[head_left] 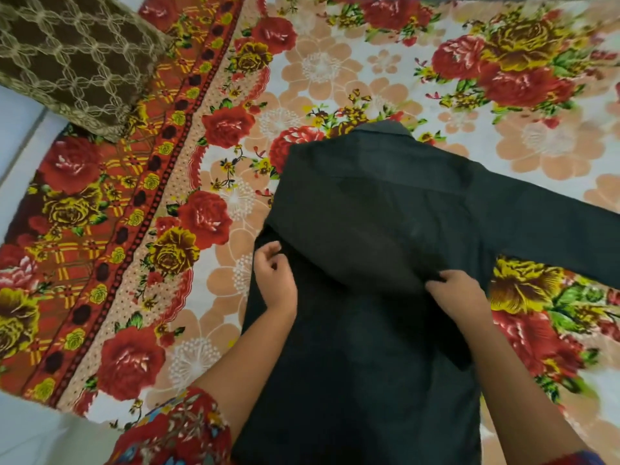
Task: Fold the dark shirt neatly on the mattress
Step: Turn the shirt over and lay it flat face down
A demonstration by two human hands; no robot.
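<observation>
Head: left hand (275,275) and right hand (457,294) pinch shirt (385,203).

Your left sleeve (174,434) is red with tan flowers and blue patches; a sliver of the right sleeve (585,459) shows red edged blue. Bare forearms run to your left hand (276,280) and right hand (459,297).
</observation>
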